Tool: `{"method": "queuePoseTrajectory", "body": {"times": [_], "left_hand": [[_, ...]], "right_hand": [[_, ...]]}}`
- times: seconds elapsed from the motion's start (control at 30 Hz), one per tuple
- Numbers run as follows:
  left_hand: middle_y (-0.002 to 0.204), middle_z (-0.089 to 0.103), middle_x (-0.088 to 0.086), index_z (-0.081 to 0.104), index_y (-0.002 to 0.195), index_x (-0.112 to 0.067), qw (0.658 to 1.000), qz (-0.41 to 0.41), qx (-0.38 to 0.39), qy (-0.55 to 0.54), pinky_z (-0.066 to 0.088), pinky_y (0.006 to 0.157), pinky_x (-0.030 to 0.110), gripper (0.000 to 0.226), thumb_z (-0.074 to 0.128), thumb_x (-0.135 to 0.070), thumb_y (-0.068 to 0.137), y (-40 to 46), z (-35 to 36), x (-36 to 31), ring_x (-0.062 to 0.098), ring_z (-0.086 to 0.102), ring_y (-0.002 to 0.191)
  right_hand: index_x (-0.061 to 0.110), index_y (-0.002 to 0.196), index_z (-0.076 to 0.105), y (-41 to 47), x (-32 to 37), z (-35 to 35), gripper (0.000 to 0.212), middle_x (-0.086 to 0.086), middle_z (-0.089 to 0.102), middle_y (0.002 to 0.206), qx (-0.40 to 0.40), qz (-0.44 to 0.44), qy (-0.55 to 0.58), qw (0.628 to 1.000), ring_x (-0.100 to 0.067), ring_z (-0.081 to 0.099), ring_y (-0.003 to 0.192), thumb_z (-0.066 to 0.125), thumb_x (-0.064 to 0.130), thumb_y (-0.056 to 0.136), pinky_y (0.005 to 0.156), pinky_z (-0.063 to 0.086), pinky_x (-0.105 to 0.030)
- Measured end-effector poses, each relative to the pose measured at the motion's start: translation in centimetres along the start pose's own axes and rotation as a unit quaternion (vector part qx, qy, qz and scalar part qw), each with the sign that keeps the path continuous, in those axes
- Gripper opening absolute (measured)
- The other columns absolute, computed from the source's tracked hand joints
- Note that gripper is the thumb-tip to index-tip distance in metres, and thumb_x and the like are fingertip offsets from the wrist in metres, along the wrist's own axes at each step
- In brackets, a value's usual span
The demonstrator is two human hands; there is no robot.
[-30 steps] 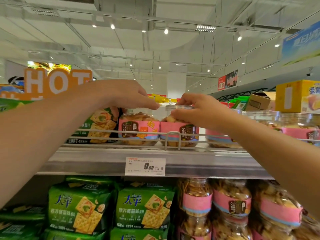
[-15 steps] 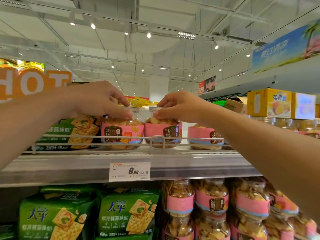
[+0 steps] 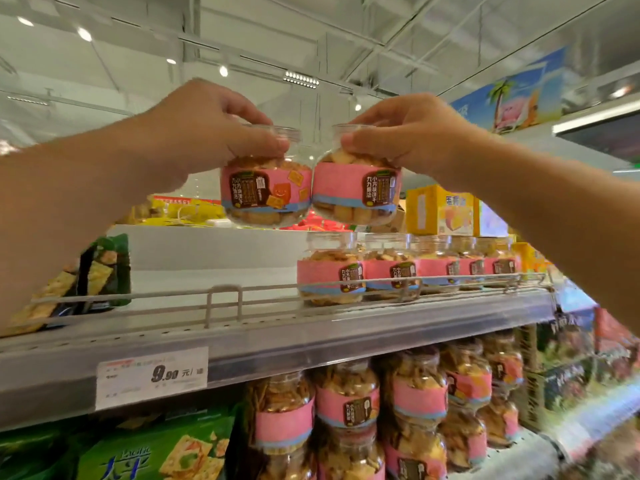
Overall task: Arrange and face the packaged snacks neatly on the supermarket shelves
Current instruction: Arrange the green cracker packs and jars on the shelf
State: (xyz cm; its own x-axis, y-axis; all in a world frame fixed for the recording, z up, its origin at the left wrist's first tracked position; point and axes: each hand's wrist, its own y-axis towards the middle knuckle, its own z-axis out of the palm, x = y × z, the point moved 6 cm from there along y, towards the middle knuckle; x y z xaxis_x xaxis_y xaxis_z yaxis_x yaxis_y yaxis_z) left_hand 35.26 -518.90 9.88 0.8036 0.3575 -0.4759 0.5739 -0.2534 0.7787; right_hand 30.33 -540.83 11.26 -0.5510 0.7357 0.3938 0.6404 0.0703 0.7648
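Note:
My left hand (image 3: pixel 204 133) grips the lid of a clear cracker jar with a pink label (image 3: pixel 266 192), held in the air above the top shelf (image 3: pixel 277 327). My right hand (image 3: pixel 401 133) grips the top of a second pink-labelled jar (image 3: pixel 356 194). The two jars touch side by side, well above the wire rail (image 3: pixel 221 303). Below them the shelf spot is bare. A row of the same jars (image 3: pixel 391 268) stands on the shelf to the right.
A green cracker pack (image 3: pixel 93 271) leans at the shelf's left. Yellow boxes (image 3: pixel 440 209) sit behind the jar row. A 9.90 price tag (image 3: pixel 152 375) hangs on the shelf edge. Below are green cracker packs (image 3: pixel 156 452) and taller pink-labelled jars (image 3: pixel 381 410).
Both hands have lifted their jars up off the top shelf, leaving a gap behind the rail. The view has shifted toward the right.

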Motion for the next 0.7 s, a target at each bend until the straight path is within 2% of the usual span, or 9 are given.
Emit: {"method": "queuePoseTrajectory", "body": {"times": [0.07, 0.13, 0.27, 0.43, 0.53, 0.7], "left_hand": [[0.102, 0.071, 0.003, 0.073, 0.1, -0.022, 1.0, -0.009, 0.012, 0.001, 0.052, 0.085, 0.036, 0.043, 0.082, -0.044, 0.064, 0.7, 2.3, -0.6, 0.017, 0.065, 0.097], [0.097, 0.073, 0.003, 0.073, 0.095, -0.023, 1.0, -0.012, 0.013, 0.003, 0.052, 0.091, 0.041, 0.037, 0.083, -0.043, 0.065, 1.6, 4.6, -1.1, 0.019, 0.066, 0.097], [0.093, 0.073, 0.005, 0.074, 0.093, -0.02, 1.0, -0.016, 0.009, 0.012, 0.053, 0.076, 0.028, 0.033, 0.085, -0.038, 0.068, 4.1, 8.8, -1.4, 0.013, 0.067, 0.087], [0.093, 0.074, 0.004, 0.076, 0.094, -0.018, 0.998, -0.055, 0.005, 0.032, 0.053, 0.09, 0.038, 0.043, 0.082, -0.049, 0.064, 5.6, 11.0, -0.6, 0.018, 0.067, 0.094], [0.093, 0.075, 0.003, 0.076, 0.096, -0.019, 0.996, -0.078, 0.01, 0.03, 0.055, 0.085, 0.035, 0.052, 0.078, -0.055, 0.058, 5.7, 11.5, -0.2, 0.019, 0.069, 0.091], [0.102, 0.071, -0.001, 0.069, 0.105, -0.025, 0.993, -0.11, 0.016, 0.026, 0.054, 0.079, 0.035, 0.055, 0.071, -0.061, 0.064, 5.6, 12.0, 0.6, 0.019, 0.066, 0.096]], "right_hand": [[0.016, 0.099, 0.072, 0.0, -1.5, -1.7, 0.03, -0.002, 0.075, 0.089, -0.005, 0.004, -0.012, 1.0, -0.013, 0.072, 0.078, 0.078, 0.037, 0.078, 0.069, 0.058, -0.028], [0.018, 0.097, 0.072, 0.2, -3.3, -3.0, 0.029, 0.0, 0.075, 0.087, -0.003, 0.007, -0.031, 1.0, -0.013, 0.073, 0.078, 0.077, 0.039, 0.079, 0.071, 0.061, -0.03], [0.016, 0.097, 0.072, 1.6, -7.4, -4.4, 0.029, -0.003, 0.075, 0.089, 0.005, 0.019, -0.025, 0.999, -0.02, 0.073, 0.084, 0.076, 0.039, 0.08, 0.079, 0.06, -0.04], [0.02, 0.093, 0.075, 3.2, -11.3, -4.0, 0.026, 0.001, 0.075, 0.085, 0.031, 0.009, -0.03, 0.999, -0.014, 0.073, 0.08, 0.075, 0.042, 0.079, 0.074, 0.061, -0.032], [0.019, 0.091, 0.075, 4.0, -12.6, -3.3, 0.029, -0.001, 0.075, 0.082, 0.053, 0.011, -0.017, 0.998, -0.015, 0.073, 0.078, 0.075, 0.045, 0.078, 0.076, 0.061, -0.037], [0.018, 0.085, 0.074, 4.6, -13.2, -2.4, 0.027, -0.004, 0.075, 0.08, 0.046, 0.005, 0.016, 0.999, -0.021, 0.073, 0.076, 0.076, 0.044, 0.077, 0.074, 0.061, -0.046]]}}
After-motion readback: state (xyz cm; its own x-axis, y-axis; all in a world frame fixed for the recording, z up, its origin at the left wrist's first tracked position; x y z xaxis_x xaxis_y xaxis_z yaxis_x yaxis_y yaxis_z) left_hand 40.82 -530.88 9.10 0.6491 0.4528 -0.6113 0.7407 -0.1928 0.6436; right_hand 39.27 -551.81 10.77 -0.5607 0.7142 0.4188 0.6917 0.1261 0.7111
